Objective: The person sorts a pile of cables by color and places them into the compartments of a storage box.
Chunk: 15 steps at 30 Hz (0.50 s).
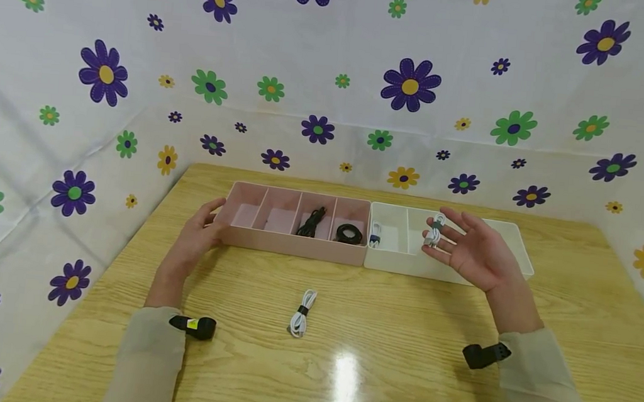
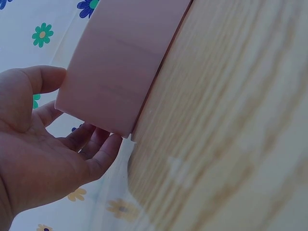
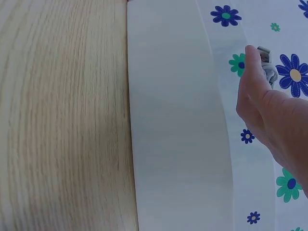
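Note:
My left hand (image 1: pixel 201 232) rests against the left end of a pink divided box (image 1: pixel 296 244), its thumb at the rim and its other fingers along the end wall in the left wrist view. Over a white divided box (image 1: pixel 408 264), my right hand (image 1: pixel 479 251) is turned palm up. A coiled white cable (image 1: pixel 435 230) with a dark strap lies across its extended fingers; the right wrist view shows the cable (image 3: pixel 269 72) beyond the fingertips. Another white cable (image 1: pixel 302 313), bundled with a black strap, lies on the table in front of the pink box.
The pink box holds a black cable bundle (image 1: pixel 311 222) and a black coiled cable (image 1: pixel 348 233) in its two right compartments. A white cable with a blue strap (image 1: pixel 375 235) sits in the white box's left compartment. Flowered cloth (image 1: pixel 352 109) hangs behind the wooden table (image 1: pixel 240 371).

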### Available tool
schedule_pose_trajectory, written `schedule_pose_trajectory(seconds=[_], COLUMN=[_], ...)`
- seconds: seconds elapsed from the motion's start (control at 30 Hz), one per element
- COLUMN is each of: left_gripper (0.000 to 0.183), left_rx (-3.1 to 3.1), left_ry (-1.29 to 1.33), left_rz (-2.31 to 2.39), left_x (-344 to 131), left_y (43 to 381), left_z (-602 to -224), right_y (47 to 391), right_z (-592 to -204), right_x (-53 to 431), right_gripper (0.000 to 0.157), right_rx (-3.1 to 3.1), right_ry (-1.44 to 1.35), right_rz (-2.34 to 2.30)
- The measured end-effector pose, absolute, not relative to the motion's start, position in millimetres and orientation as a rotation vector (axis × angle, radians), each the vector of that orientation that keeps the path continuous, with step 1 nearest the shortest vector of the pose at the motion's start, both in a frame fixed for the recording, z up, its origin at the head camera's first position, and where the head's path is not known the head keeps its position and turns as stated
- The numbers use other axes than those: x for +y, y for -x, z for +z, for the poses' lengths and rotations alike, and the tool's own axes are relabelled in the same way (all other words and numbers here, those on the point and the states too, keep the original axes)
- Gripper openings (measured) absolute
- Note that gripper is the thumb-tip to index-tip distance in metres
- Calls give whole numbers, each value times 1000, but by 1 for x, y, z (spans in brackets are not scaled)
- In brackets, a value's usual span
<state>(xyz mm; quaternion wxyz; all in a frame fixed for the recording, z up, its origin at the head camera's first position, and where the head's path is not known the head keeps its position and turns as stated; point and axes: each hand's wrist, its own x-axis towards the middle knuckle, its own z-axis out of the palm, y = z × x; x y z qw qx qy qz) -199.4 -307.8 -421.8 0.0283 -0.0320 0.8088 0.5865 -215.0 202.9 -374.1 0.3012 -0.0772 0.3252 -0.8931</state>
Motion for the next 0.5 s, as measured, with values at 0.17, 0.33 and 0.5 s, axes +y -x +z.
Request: schedule_pose_trajectory(seconds=[0.17,0.33,0.5], left_gripper=[60,61,62], left_rx=[2492,2479,2467], left_ry=[87,93,102], left_rz=[1824,1822,1829], left_x=[-307,-309,-309], left_y=[198,200,200], left_z=[-422,-424,-423], right_y=[226,235,244], right_z=[-372,-369,-366], right_x=[200,194,188], right_gripper=[33,35,40], right_rx=[951,1052,1126], right_ry=[128,13,-40], right_rz=[-2371,-2352,-2311])
